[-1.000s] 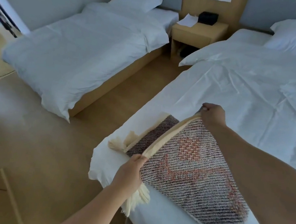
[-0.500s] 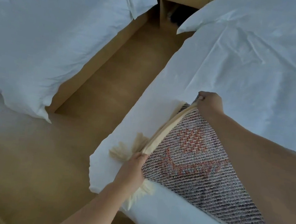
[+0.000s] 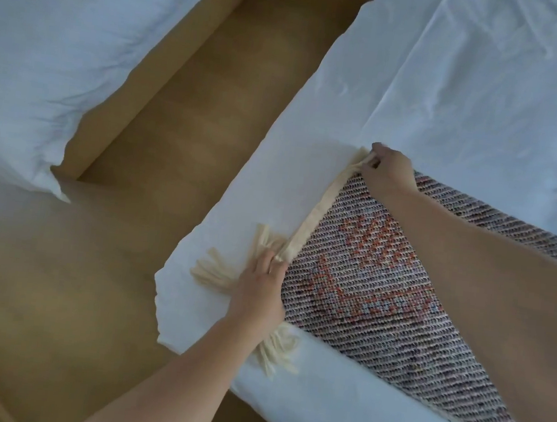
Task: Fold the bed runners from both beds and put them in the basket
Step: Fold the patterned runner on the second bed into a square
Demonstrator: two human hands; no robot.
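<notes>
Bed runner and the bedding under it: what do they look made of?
Bed runner: seemingly a coarse woven textile, matte, with visible ribbed weave rows, an orange motif, cream edge band and tassels. Bedding: smooth white fabric, probably cotton or a blend, showing soft creases. Both hands pinch the cream edge.

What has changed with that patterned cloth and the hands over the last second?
Both hands, left and right, lowered the bed runner by its cream edge until it lay flat on the near bed. The view also tipped downward. Both hands still pinch the same edge corners; the other bed is unchanged.
</notes>
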